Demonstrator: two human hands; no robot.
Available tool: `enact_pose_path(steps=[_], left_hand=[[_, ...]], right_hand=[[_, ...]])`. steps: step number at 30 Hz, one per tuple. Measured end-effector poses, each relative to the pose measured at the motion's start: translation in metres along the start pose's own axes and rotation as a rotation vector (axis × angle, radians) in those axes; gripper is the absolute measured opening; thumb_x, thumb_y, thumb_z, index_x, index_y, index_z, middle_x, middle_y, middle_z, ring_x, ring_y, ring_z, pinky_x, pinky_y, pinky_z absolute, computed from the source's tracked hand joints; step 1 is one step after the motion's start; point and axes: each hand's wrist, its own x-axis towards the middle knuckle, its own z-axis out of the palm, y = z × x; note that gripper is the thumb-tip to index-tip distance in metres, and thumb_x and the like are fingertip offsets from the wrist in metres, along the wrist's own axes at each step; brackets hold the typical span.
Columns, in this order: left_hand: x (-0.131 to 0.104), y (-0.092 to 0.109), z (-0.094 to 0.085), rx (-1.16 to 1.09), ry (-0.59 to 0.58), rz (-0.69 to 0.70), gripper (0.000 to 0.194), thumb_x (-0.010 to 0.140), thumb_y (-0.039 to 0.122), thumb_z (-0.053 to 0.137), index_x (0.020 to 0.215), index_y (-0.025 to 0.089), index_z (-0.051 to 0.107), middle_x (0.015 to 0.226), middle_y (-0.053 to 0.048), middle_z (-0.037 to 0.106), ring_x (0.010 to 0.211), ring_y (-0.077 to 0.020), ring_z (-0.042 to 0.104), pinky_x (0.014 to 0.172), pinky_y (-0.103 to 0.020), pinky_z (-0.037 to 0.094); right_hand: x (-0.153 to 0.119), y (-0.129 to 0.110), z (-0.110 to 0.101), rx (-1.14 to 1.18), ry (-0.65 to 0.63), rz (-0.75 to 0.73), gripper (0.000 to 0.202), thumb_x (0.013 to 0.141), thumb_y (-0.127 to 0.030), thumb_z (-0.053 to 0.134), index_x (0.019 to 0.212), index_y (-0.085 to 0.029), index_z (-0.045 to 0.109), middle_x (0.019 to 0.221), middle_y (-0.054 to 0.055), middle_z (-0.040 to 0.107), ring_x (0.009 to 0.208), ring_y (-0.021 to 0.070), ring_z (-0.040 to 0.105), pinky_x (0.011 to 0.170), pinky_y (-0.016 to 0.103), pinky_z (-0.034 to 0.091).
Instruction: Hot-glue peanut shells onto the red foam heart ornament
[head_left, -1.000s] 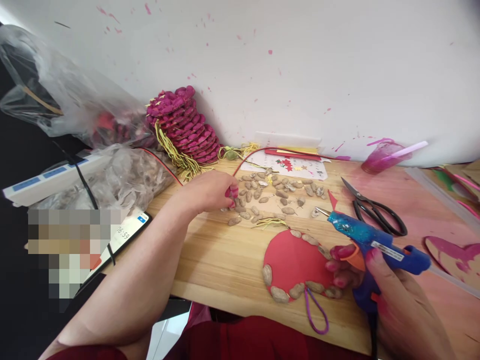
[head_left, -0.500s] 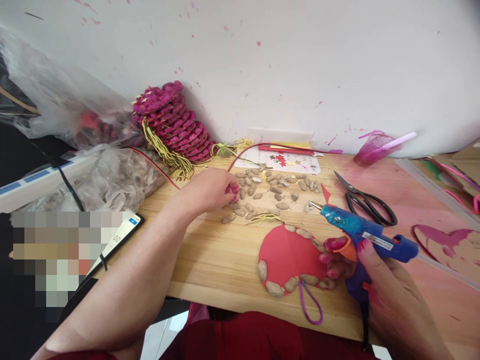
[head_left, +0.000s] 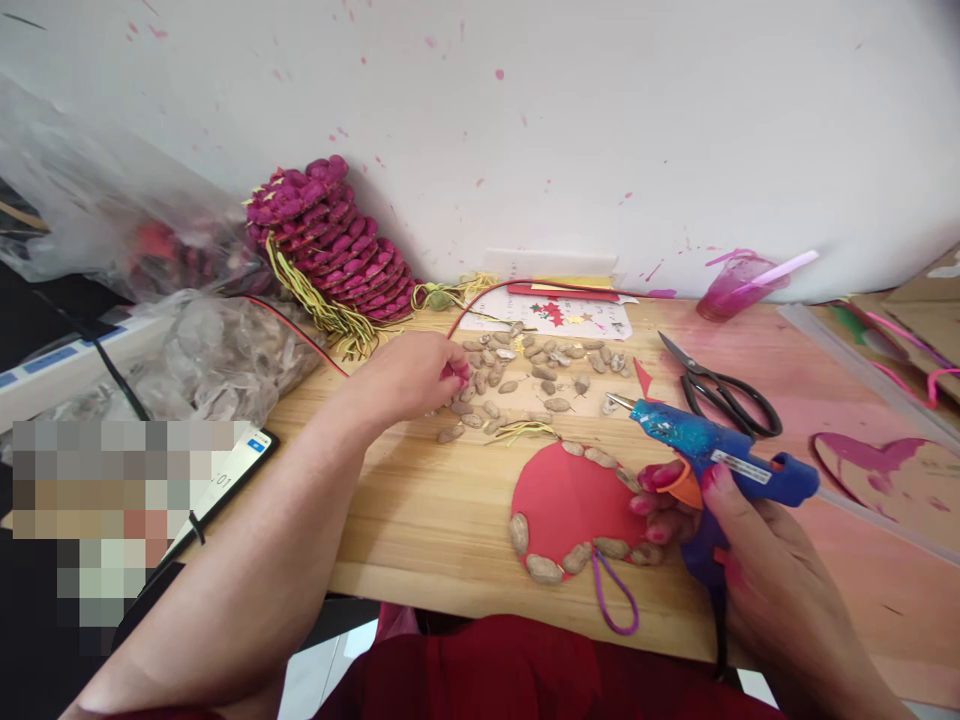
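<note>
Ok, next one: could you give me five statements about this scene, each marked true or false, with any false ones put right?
1. The right hand holds a blue plastic glue gun. True.
2. The left hand is at the scattered brown in-shell peanuts. True.
3. Peanuts cover the rounded red card's whole edge. False: its upper-left edge in the picture is bare.
4. The black-handled metal scissors lie beside the left hand. False: they lie beyond the glue gun.

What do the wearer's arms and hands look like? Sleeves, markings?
Left hand and right hand ungloved, magenta-pink marks on fingertips. Left forearm bare, no watch visible. Dark red fabric, probably a sleeve, at its lower end.
</note>
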Motion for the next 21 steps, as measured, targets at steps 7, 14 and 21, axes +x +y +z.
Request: enact_pose_path(steps=[7, 14, 21], left_hand=[[0.0, 0.006, 0.004, -0.019, -0.01, -0.039, 0.019, 0.076, 0.028, 0.06, 0.086, 0.026, 0.076, 0.083, 0.0, 0.074, 0.075, -0.0191, 0.064, 0.06, -0.028, 0.036], [-0.001, 0.001, -0.003, -0.007, 0.018, -0.015, 0.025, 0.084, 0.032, 0.053, 0.085, 0.022, 0.076, 0.079, -0.003, 0.074, 0.071, -0.0185, 0.062, 0.062, -0.029, 0.039], [-0.008, 0.005, -0.005, -0.123, -0.151, 0.166, 0.022, 0.075, 0.021, 0.059, 0.089, 0.025, 0.076, 0.088, 0.001, 0.075, 0.079, -0.0165, 0.065, 0.07, -0.026, 0.043]], right_hand=[[-0.002, -0.003, 0.003, 0.015, -0.002, 0.012, 0.044, 0.077, -0.062, 0.072, 0.084, -0.019, 0.076, 0.076, 0.009, 0.077, 0.062, 0.023, 0.072, 0.054, 0.028, 0.056], [-0.002, -0.005, 0.005, 0.016, 0.022, 0.013, 0.043, 0.074, -0.061, 0.075, 0.083, -0.019, 0.076, 0.077, 0.008, 0.077, 0.063, 0.0228, 0.072, 0.056, 0.028, 0.056], [-0.006, -0.01, 0.009, 0.014, 0.063, 0.046, 0.041, 0.075, -0.059, 0.075, 0.079, -0.018, 0.076, 0.074, 0.008, 0.076, 0.063, 0.021, 0.071, 0.055, 0.026, 0.055]])
